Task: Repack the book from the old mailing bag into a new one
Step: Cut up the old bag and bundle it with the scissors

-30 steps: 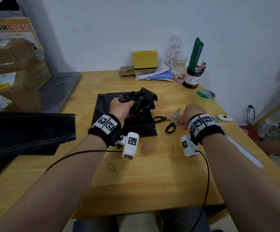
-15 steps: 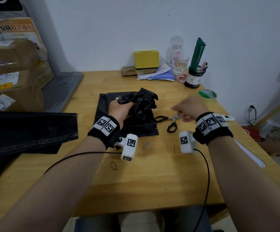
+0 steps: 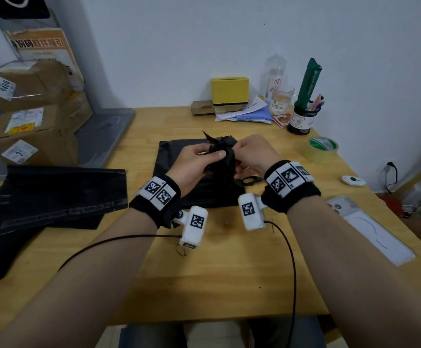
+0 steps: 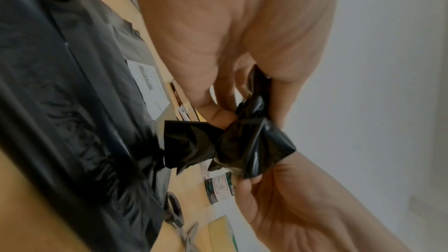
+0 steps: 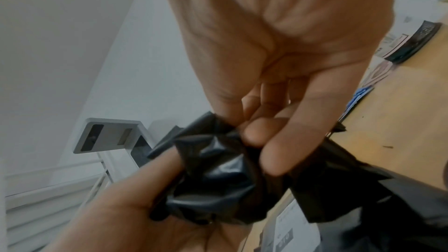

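Head view: the crumpled black bag (image 3: 220, 156) is bunched between both hands, above a flat black mailer (image 3: 176, 156) on the wooden table (image 3: 204, 272); left hand (image 3: 191, 164) at 9 o'clock of it, right hand (image 3: 252, 154) at 3 o'clock, both clenched on the plastic. Tape roll (image 3: 323, 149) at 3 o'clock.

Left wrist view: fingers (image 4: 218, 116) pinch twisted film; scissors (image 4: 179, 219) at 6 o'clock.

Right wrist view: fingers (image 5: 271, 156) curl into the wad.

Dim, flat indoor light, soft shadows; wide-angle bending at the edges, both wrist views motion-blurred and soft
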Motion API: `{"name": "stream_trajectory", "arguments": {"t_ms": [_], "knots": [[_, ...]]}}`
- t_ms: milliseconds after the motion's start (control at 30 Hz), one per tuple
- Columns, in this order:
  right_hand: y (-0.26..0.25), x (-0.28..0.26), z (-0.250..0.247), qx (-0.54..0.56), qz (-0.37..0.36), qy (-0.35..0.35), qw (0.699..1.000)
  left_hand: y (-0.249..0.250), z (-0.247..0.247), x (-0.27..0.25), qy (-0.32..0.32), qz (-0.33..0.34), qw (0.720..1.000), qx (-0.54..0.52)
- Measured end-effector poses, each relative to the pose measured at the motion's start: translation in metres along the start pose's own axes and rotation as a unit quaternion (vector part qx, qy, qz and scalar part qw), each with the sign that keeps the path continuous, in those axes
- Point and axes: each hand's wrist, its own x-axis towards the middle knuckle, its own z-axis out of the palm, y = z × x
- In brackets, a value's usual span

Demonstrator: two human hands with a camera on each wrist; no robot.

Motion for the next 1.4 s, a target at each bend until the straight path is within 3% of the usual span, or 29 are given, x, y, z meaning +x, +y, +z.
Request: {"name": "stream_trajectory", "arguments": {"t_ms": [167, 233, 333, 500, 633, 967, 1300, 1400], "knots": [[-0.003, 0.009, -0.002, 0.012, -0.032, -0.025, 0.999, -0.003, -0.009, 0.013, 0.034, 0.011, 0.999, 0.022], [-0.003, 0.015, -0.011, 0.023, -0.043, -0.05, 0.998, -0.004, -0.014, 0.026, 0.069, -0.002, 0.997, 0.021], [0.003, 0.031, -0.032, 0.01, -0.027, -0.027, 0.999, -0.005, -0.021, 0.051, 0.132, -0.014, 0.991, 0.0], [0.019, 0.063, -0.06, -0.181, 0.066, -0.022, 0.981, -0.019, -0.034, 0.084, 0.173, -0.036, 0.982, -0.069], [0.031, 0.085, -0.061, -0.226, 0.081, -0.042, 0.97, -0.032, -0.042, 0.1, 0.191, -0.107, 0.962, -0.162], [0.033, 0.127, -0.048, -0.265, 0.052, -0.04, 0.962, -0.037, -0.037, 0.111, 0.197, -0.106, 0.963, -0.149], [0.024, 0.139, -0.031, -0.408, 0.028, -0.01, 0.912, -0.04, -0.042, 0.112, 0.171, -0.103, 0.969, -0.147], [0.025, 0.139, -0.027, -0.412, 0.03, -0.013, 0.911, -0.041, -0.042, 0.111, 0.175, -0.098, 0.97, -0.14]]}}
